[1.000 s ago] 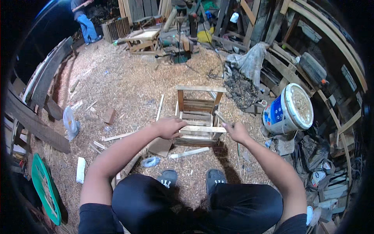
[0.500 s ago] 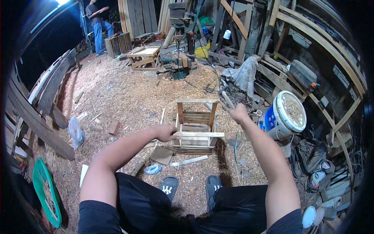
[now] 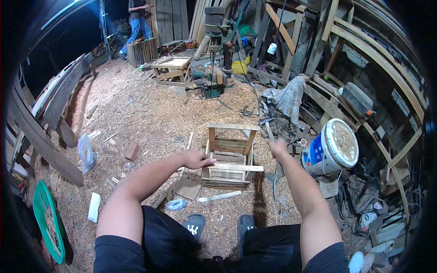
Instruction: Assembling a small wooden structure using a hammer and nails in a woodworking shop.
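We find the light-brown, open wooden frame [image 3: 233, 126] standing on the sawdust-covered floor [image 3: 150, 100]. A pale, flat wooden slat [image 3: 239, 168] lies across the frame's near side. Our left hand [image 3: 198, 159] is curled at the slat's left end; we cannot tell whether it grips. Our right hand [image 3: 277, 148], right of the frame and apart from it, grips a dark-headed, wooden-handled hammer [image 3: 269, 130]. We note, farther right of the frame, a white-and-blue round plastic bucket [image 3: 318, 145] and, well left of it, a green plastic basin [image 3: 38, 200].

Frame [image 3: 230, 145] left of the bucket [image 3: 320, 154]
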`<state>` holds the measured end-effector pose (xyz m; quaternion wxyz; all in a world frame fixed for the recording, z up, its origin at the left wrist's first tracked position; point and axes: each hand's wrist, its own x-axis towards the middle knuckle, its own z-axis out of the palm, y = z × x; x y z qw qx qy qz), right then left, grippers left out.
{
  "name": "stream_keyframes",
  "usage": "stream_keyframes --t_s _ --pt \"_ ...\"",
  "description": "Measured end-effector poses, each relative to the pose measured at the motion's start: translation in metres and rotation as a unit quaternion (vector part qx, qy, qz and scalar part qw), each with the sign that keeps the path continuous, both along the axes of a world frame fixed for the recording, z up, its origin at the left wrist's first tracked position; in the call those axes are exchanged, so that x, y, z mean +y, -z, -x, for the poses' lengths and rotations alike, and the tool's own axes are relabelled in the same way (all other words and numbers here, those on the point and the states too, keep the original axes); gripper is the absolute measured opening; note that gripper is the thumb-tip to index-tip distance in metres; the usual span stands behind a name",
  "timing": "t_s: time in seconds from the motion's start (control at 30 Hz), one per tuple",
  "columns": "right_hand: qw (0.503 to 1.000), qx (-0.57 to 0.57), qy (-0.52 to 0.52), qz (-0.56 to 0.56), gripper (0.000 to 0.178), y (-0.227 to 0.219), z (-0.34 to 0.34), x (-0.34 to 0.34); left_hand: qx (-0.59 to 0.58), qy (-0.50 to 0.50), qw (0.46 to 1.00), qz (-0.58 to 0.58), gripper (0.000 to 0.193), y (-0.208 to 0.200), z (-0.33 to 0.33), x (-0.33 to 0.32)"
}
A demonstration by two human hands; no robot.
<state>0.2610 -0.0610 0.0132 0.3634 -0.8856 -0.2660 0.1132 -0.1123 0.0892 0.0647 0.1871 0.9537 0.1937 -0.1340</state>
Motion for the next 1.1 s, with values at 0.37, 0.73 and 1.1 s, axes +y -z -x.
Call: stream_keyframes --t_s 0.37,0.73,1.1 --pt "0.980 0.075 0.087 -0.165 0.033 0.025 0.032 0.037 -0.054 -0.017 0.998 -0.039 0.064 0.046 -0.004 0.045" --pt "0.957 0.208 0.046 -0.194 0.027 0.043 0.016 0.035 0.064 0.002 0.998 0.008 0.075 0.045 -0.028 0.042" --pt "0.990 0.116 -0.074 0.013 0.041 0.038 0.005 -0.006 -0.025 -0.068 0.993 0.097 0.074 0.021 -0.018 0.018"
